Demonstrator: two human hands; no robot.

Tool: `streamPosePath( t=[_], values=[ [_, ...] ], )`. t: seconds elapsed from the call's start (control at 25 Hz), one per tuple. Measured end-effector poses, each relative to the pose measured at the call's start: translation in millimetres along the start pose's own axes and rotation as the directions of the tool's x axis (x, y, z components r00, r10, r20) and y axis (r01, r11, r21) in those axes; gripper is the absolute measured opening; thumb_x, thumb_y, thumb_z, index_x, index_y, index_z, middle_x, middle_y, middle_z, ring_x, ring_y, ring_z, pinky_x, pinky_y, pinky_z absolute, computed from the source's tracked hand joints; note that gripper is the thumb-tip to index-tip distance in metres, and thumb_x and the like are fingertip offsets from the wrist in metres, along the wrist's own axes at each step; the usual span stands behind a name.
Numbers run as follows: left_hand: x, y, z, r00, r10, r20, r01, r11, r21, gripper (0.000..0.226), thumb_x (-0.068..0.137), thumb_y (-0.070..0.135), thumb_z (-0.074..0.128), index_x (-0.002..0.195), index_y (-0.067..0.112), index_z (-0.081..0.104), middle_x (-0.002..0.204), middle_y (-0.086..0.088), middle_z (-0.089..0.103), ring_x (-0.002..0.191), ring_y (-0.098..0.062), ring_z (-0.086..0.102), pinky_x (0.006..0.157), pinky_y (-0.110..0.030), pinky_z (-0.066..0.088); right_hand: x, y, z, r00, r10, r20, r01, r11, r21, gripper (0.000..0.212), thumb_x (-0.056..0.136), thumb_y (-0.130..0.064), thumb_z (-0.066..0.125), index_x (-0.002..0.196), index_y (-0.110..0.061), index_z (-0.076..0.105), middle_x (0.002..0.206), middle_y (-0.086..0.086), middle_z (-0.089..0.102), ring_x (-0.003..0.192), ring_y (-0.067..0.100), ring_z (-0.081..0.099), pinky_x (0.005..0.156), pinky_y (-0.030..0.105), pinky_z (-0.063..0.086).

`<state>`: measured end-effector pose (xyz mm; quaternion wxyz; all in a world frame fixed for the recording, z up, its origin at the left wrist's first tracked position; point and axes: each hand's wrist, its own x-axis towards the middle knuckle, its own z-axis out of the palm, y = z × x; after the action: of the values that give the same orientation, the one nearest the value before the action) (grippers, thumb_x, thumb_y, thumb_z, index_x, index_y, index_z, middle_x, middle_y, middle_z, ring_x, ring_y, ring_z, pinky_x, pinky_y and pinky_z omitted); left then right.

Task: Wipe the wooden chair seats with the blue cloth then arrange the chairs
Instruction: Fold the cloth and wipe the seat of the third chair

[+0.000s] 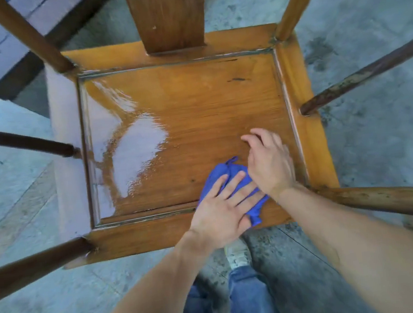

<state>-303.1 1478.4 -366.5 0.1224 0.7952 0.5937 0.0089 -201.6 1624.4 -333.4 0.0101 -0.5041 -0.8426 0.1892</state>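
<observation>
A wooden chair seat [195, 111] fills the middle of the view, seen from above, with a glossy wet patch on its left half. The blue cloth [223, 173] lies bunched at the seat's near right corner. My left hand [221, 212] lies flat on the cloth with straight fingers, pressing it onto the wood. My right hand [270, 163] rests partly on the cloth's right side, its fingers loosely bent and their tips touching the bare seat beyond it.
The chair's backrest slat [167, 15] rises at the far edge. Round posts and armrest rails [360, 76] ring the seat on both sides. Grey concrete floor [363, 7] surrounds the chair; a step edge [1, 83] is at far left. My legs stand just below the seat's front rail.
</observation>
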Motion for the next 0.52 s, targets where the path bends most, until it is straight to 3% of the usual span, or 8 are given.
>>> streamPosePath(
  t=[0.08, 0.12, 0.2, 0.28, 0.32, 0.44, 0.52],
  values=[
    [-53, -21, 0, 0.966, -0.256, -0.018, 0.255, 0.966, -0.04, 0.069, 0.089, 0.041, 0.043, 0.155, 0.032, 0.029, 0.164, 0.005, 0.025, 0.153, -0.028, 0.019, 0.12, -0.053, 0.018, -19, -26, 9, 0.997, -0.07, 0.023, 0.07, 0.997, 0.015, 0.044, 0.083, -0.013, 0.05, 0.126, -0.019, 0.061, 0.136, 0.002, 0.055, 0.127, 0.028, 0.048, 0.095, 0.045, 0.045],
    [-77, -25, 0, 0.9, -0.436, -0.016, 0.434, 0.898, -0.08, 0.069, 0.09, 0.041, 0.042, 0.156, 0.031, 0.026, 0.165, 0.006, 0.021, 0.154, -0.028, 0.015, 0.12, -0.055, 0.019, -27, -40, 12, 0.991, -0.127, 0.041, 0.126, 0.992, 0.017, 0.046, 0.084, -0.016, 0.047, 0.127, -0.02, 0.06, 0.135, 0.001, 0.055, 0.126, 0.027, 0.049, 0.095, 0.045, 0.046],
    [-114, -21, -5, 0.621, -0.783, 0.04, 0.778, 0.61, -0.153, 0.065, 0.094, 0.04, 0.033, 0.158, 0.03, 0.021, 0.166, 0.004, 0.017, 0.154, -0.03, 0.011, 0.122, -0.057, 0.016, -46, -68, 18, 0.967, -0.234, 0.104, 0.232, 0.972, 0.028, 0.046, 0.087, -0.019, 0.047, 0.131, -0.02, 0.057, 0.135, -0.001, 0.055, 0.126, 0.025, 0.049, 0.095, 0.044, 0.045],
    [-117, -3, -15, 0.352, -0.923, 0.156, 0.921, 0.312, -0.232, 0.063, 0.096, 0.039, 0.029, 0.157, 0.025, 0.024, 0.165, -0.002, 0.021, 0.151, -0.036, 0.019, 0.117, -0.059, 0.021, -70, -90, 24, 0.952, -0.246, 0.182, 0.237, 0.969, 0.071, 0.043, 0.092, -0.02, 0.05, 0.135, -0.02, 0.056, 0.134, -0.003, 0.056, 0.122, 0.023, 0.051, 0.097, 0.042, 0.045],
    [-111, 8, -18, 0.289, -0.936, 0.203, 0.934, 0.228, -0.276, 0.063, 0.095, 0.038, 0.029, 0.156, 0.021, 0.029, 0.164, -0.006, 0.026, 0.148, -0.039, 0.027, 0.113, -0.061, 0.028, -83, -99, 27, 0.954, -0.199, 0.224, 0.174, 0.977, 0.127, 0.042, 0.094, -0.022, 0.051, 0.135, -0.02, 0.056, 0.132, -0.004, 0.057, 0.12, 0.023, 0.052, 0.1, 0.04, 0.044],
    [-86, 37, -29, 0.268, -0.908, 0.321, 0.895, 0.111, -0.433, 0.057, 0.097, 0.036, 0.035, 0.15, 0.014, 0.041, 0.159, -0.013, 0.035, 0.137, -0.043, 0.043, 0.11, -0.052, 0.038, -105, -113, 24, 0.947, -0.006, 0.322, -0.089, 0.956, 0.279, 0.042, 0.094, -0.023, 0.053, 0.135, -0.019, 0.058, 0.129, 0.0, 0.06, 0.121, 0.026, 0.05, 0.107, 0.035, 0.04],
    [-75, 47, -39, 0.263, -0.893, 0.367, 0.858, 0.042, -0.512, 0.055, 0.1, 0.038, 0.042, 0.152, 0.02, 0.039, 0.164, -0.009, 0.024, 0.13, -0.042, 0.04, 0.111, -0.046, 0.034, -100, -113, 16, 0.902, 0.037, 0.429, -0.16, 0.954, 0.254, 0.046, 0.092, -0.021, 0.052, 0.138, -0.02, 0.055, 0.134, 0.001, 0.057, 0.127, 0.025, 0.047, 0.109, 0.033, 0.038]
  ],
)
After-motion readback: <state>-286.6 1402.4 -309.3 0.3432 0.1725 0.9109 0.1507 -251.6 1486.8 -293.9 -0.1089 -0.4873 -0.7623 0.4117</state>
